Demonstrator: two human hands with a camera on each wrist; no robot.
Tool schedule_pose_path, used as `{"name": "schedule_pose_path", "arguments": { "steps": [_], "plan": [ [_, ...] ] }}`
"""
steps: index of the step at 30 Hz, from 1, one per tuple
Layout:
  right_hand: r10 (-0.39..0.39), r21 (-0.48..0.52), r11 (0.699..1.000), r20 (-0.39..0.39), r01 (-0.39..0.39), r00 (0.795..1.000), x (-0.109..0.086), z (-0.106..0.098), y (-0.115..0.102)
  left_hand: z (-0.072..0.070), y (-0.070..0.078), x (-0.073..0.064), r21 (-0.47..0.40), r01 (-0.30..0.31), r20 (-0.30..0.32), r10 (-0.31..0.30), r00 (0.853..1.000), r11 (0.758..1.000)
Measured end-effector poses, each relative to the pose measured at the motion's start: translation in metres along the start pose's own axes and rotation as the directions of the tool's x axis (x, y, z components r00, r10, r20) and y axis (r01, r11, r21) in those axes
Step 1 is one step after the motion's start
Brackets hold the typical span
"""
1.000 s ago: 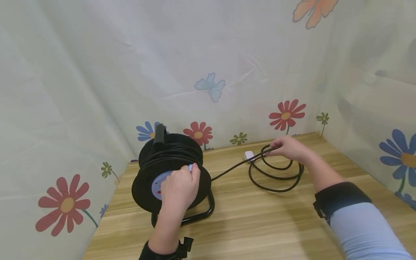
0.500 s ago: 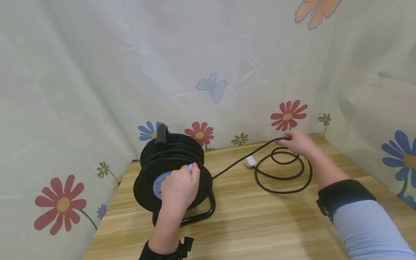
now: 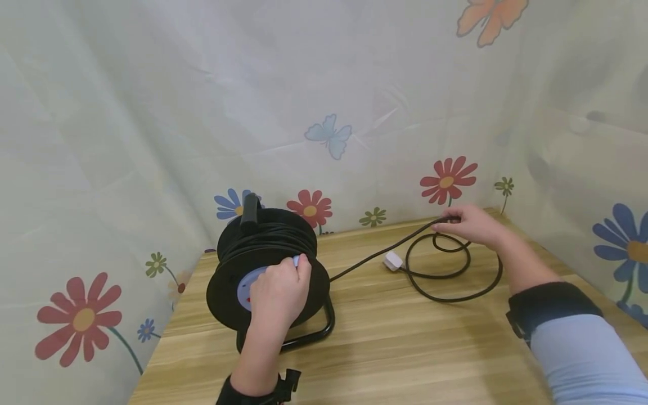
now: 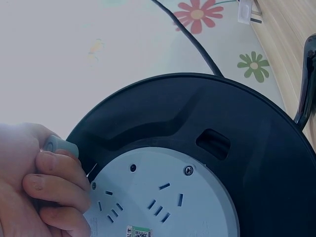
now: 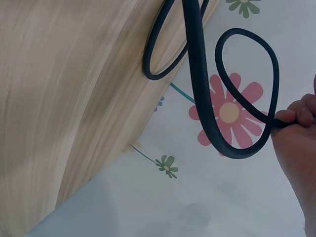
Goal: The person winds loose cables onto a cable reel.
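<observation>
A black cable reel (image 3: 223, 298) stands on the left part of the table, dark cable wound on its drum. My left hand (image 3: 280, 289) grips the small light-blue crank knob (image 4: 61, 145) on the reel's front disc, fingers curled round it. Inside that disc sits a pale blue socket panel (image 4: 163, 197) with several slots. From the drum the black cable (image 3: 374, 254) runs right and upward to my right hand (image 3: 471, 224), which pinches it above the table. Past that hand the cable loops on the tabletop and ends in a white plug (image 3: 392, 261).
The reel's black tube stand (image 3: 309, 339) rests on the wood-grain table (image 3: 385, 349). A black carry handle (image 3: 250, 212) rises from its top. A flower-printed curtain (image 3: 253, 84) hangs behind and along both sides of the table.
My right hand has moved right along with the cable. The loops on the table have spread and shifted right, and the plug has turned slightly. My left hand stays on the crank knob.
</observation>
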State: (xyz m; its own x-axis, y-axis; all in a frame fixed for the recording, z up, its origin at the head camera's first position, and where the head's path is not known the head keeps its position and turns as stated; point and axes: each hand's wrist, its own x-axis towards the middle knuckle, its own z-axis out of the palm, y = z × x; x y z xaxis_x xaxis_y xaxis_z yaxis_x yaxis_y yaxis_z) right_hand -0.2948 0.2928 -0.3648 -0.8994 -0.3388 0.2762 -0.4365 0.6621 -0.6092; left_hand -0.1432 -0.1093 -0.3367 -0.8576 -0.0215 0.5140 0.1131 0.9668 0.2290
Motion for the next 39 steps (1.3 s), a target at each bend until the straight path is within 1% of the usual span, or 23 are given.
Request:
{"name": "schedule_pose_path", "arguments": {
  "steps": [5,10,15,24,28,32,36,39],
  "plan": [
    [-0.008,0.012,1.0,0.005,0.008,1.0,-0.005,-0.001,-0.001,0.001,-0.001,0.0,0.007,0.003,0.008,-0.003,1.0,1.0],
    [-0.012,0.016,1.0,0.01,0.011,1.0,-0.007,-0.001,-0.001,0.001,-0.001,0.001,-0.003,-0.009,0.008,0.009,1.0,1.0],
    [-0.014,0.012,1.0,0.021,0.014,1.0,-0.008,0.0,-0.006,0.002,-0.003,0.001,-0.038,-0.024,0.037,0.026,0.999,0.999],
    [-0.024,0.01,1.0,0.074,0.023,0.997,-0.007,0.005,-0.008,0.01,-0.002,0.003,-0.087,-0.044,0.103,0.053,0.993,0.995],
    [-0.049,-0.007,0.999,0.094,0.05,0.994,-0.005,0.008,-0.012,0.015,-0.001,0.004,-0.103,-0.038,0.144,0.052,0.988,0.994],
    [-0.059,-0.021,0.998,0.123,0.062,0.991,-0.003,0.013,-0.015,0.02,0.0,0.003,-0.112,-0.036,0.186,0.057,0.981,0.993],
    [-0.068,-0.027,0.997,0.146,0.073,0.987,-0.001,0.019,-0.018,0.025,0.0,0.004,-0.117,-0.026,0.236,0.053,0.97,0.993],
    [-0.088,-0.025,0.995,0.161,0.093,0.983,0.001,0.022,-0.023,0.029,0.0,0.004,-0.113,-0.009,0.283,0.041,0.958,0.994]
  ]
}}
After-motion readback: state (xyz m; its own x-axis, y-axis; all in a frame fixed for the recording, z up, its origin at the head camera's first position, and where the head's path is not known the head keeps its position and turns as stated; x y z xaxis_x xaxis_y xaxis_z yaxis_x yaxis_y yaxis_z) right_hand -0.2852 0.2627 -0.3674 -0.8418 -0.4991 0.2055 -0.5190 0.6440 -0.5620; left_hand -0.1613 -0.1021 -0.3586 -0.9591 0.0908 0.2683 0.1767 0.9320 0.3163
